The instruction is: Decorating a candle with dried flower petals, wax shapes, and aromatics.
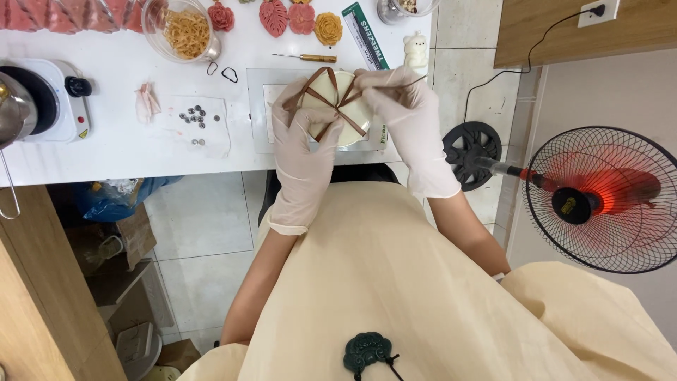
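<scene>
A round cream-coloured disc (348,120) lies over a grey mat (258,113) at the white table's front edge, crossed by a thin brown ribbon (331,106). My left hand (305,134), in a white glove, rests on the disc's left side and holds the ribbon down. In its own white glove, my right hand (402,113) pinches a ribbon end at the disc's upper right and holds it taut.
On the white table (120,141): a hotplate with a metal pot (28,99), a glass bowl of orange shreds (185,32), small metal beads on a white sheet (194,116), flower-shaped pieces (302,17), a wooden-handled awl (310,58), a white bear figure (416,51). A standing fan (599,197) is at right.
</scene>
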